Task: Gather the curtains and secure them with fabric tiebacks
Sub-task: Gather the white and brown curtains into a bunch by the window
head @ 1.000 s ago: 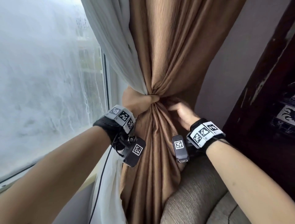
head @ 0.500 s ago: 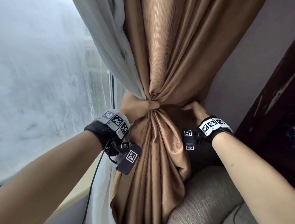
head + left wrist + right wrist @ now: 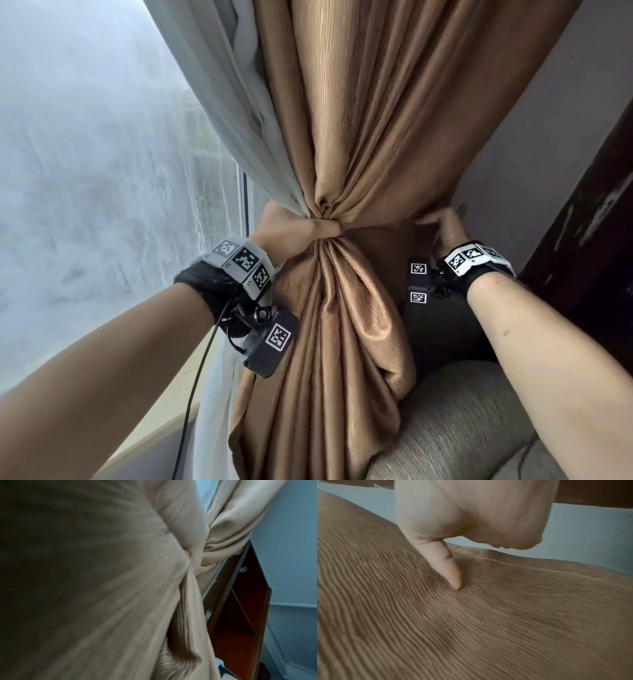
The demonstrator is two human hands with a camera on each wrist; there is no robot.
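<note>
A brown ribbed curtain (image 3: 359, 120) hangs in the middle of the head view, with a white sheer curtain (image 3: 219, 102) against its left side. My left hand (image 3: 298, 229) grips both, bunched into a tight waist. Below the grip the brown cloth falls in loose folds (image 3: 329, 342). The left wrist view shows the twisted gather (image 3: 199, 550) close up. My right hand (image 3: 445, 226) holds the brown curtain's right edge. Its thumb (image 3: 452, 574) presses on the ribbed cloth (image 3: 471, 628), and its fingers are hidden behind. No tieback is in view.
A rain-streaked window (image 3: 102, 171) fills the left, with a pale sill (image 3: 161, 431) below it. A grey upholstered chair back (image 3: 462, 418) stands under my right arm. A dark wooden cabinet (image 3: 596, 212) rises at the right, its shelves (image 3: 240, 615) visible past the cloth.
My right hand has moved right and up, from the folds beside the gather to the curtain's right edge. My left hand has kept its grip on the bunch.
</note>
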